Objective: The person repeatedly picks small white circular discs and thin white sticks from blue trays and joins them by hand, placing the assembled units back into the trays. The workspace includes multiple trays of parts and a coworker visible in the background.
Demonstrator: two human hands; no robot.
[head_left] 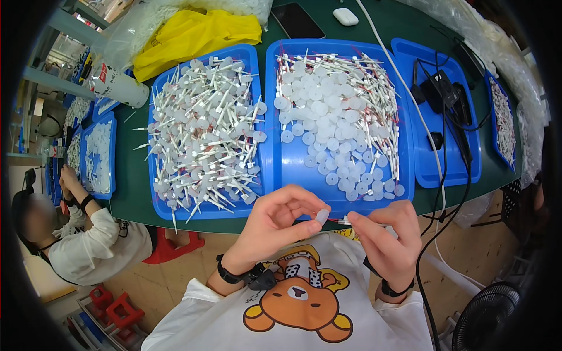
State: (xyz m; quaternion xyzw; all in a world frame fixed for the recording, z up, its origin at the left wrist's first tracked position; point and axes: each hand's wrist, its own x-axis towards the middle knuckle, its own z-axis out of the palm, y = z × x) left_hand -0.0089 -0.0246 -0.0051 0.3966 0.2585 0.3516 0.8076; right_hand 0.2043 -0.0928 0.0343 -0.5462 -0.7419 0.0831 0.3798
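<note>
Translucent white plastic shows as a small disc (321, 216) pinched between thumb and fingers of the left hand (275, 219), while the right hand (389, 237) grips a slim white connector (345, 219) between its fingertips; a thin red wire runs in the gap between them. Both hands are raised just at the near edge of a dark green table (136, 169). Beyond them, a middle blue tray (293, 169) holds loose discs and wired white parts, its near left part bare; left of it, another blue tray (253, 58) is heaped with white parts and discs. A white cable (404, 79) crosses the middle tray's right side, and black cables (443, 111) lie over a right-hand blue tray (430, 167) and hang off the table. Behind the trays are a yellow bag (199, 38), a black phone (297, 20) and a small white case (345, 17). Farther out, a co-worker (96, 248) sits at left near a red stool (175, 245), and a black fan (486, 313) stands at lower right on a tiled floor (170, 281).
</note>
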